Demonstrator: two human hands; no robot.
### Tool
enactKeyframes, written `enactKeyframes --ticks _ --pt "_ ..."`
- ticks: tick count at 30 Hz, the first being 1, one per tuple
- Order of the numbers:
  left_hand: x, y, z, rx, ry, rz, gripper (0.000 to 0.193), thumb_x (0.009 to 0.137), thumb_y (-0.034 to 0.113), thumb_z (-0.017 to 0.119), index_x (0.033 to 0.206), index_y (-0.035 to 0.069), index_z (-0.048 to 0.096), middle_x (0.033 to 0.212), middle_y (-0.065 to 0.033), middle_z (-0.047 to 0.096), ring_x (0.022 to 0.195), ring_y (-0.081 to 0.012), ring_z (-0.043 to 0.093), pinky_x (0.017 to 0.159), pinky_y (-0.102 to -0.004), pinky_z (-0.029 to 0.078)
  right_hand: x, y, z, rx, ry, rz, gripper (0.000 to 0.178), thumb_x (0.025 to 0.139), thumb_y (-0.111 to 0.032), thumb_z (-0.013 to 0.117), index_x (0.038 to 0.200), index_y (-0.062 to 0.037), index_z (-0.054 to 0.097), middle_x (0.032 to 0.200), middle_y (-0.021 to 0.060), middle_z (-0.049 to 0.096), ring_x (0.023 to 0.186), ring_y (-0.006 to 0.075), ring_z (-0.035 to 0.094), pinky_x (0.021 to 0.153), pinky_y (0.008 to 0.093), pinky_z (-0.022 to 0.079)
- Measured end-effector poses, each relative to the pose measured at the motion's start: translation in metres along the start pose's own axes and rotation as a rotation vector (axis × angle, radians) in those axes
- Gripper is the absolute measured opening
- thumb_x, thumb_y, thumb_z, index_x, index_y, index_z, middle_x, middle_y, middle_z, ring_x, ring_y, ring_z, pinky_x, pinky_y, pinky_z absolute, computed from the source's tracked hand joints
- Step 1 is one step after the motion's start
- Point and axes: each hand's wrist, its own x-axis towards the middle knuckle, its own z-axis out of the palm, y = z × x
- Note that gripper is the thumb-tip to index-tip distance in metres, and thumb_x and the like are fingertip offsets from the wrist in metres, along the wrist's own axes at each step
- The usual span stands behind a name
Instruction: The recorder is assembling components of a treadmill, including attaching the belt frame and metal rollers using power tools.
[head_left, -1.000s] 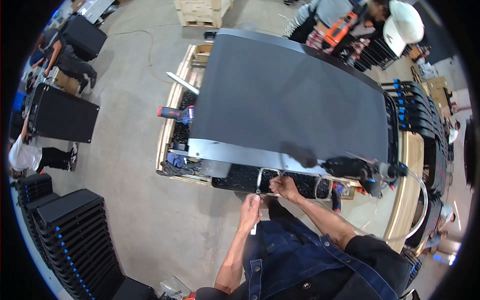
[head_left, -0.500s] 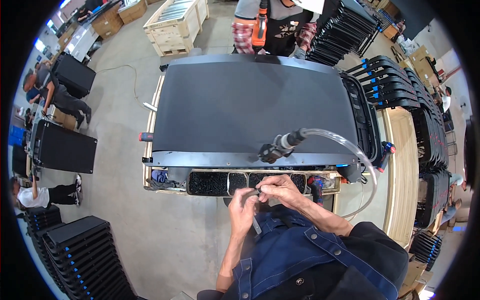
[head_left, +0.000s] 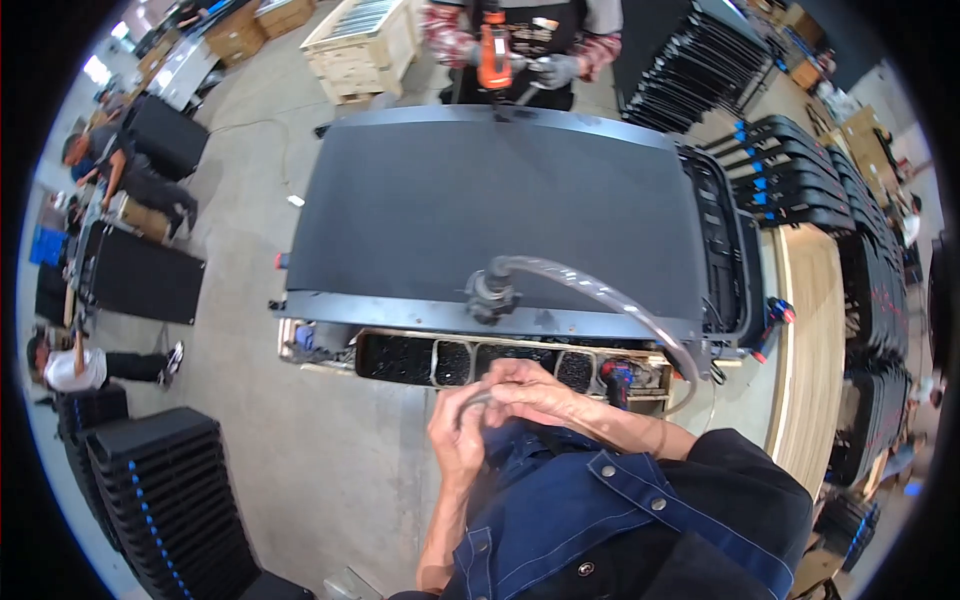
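Note:
My left hand [head_left: 457, 432] and my right hand [head_left: 530, 392] meet in front of my body, close to the near edge of the bench. Between their closed fingers is a small grey rod-like piece [head_left: 478, 398], blurred and partly covered, so its exact kind does not show. Just beyond the hands, a row of bins holds small black parts, one long bin [head_left: 395, 357] among them. Above the bins lies a large dark flat panel [head_left: 480, 200] with grey side rails. A dark tool head [head_left: 491, 290] on a transparent hose [head_left: 610, 293] hangs over its near rail.
A red-and-blue power drill [head_left: 617, 382] stands right of the bins; another drill [head_left: 776, 325] is at the bench's right. Across the panel, a co-worker's gloved hand [head_left: 555, 70] is near an orange power tool [head_left: 495, 58]. Stacked black frames [head_left: 180, 480] rise at lower left.
Both hands have shifted left in view, still together on the grey piece. The hanging tool head also appears farther left. Across the panel, the co-worker's orange tool has come lower, near the far rail.

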Motion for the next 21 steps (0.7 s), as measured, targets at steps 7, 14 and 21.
enactKeyframes --ticks 7,14,21 --pt "-0.011 -0.029 0.004 0.111 0.076 0.092 0.019 0.092 0.012 0.071 0.106 0.000 0.067 0.091 -0.0084 0.061 0.083 -0.0196 0.060 0.075 -0.0319 0.049 0.008 -0.002 -0.003 -0.284 0.014 0.016 0.019 0.098 -0.020 0.070 0.107 -0.0046 0.064 0.096 0.0070 0.070 0.086 0.0151 0.070 0.075 0.0314 0.060" --pt "0.000 -0.098 0.015 -0.713 0.047 -0.853 0.025 0.094 0.035 0.071 0.097 0.011 0.064 0.083 0.0010 0.058 0.070 -0.0087 0.053 0.054 -0.0263 0.043 0.005 -0.077 0.018 -1.172 0.621 -0.759 0.072 0.074 -0.027 0.092 0.133 -0.0068 0.056 0.122 0.0113 0.057 0.117 0.0246 0.057 0.102 0.0406 0.047" --pt "0.052 -0.182 0.060 -1.322 -0.111 -1.101 0.023 0.096 0.036 0.068 0.102 0.014 0.065 0.089 0.0012 0.061 0.077 -0.0118 0.057 0.056 -0.0254 0.043 0.095 -0.112 0.031 -1.023 0.105 -0.463 0.059 0.073 0.003 0.084 0.126 -0.0017 0.058 0.134 0.0171 0.062 0.120 0.0252 0.064 0.106 0.0422 0.052"
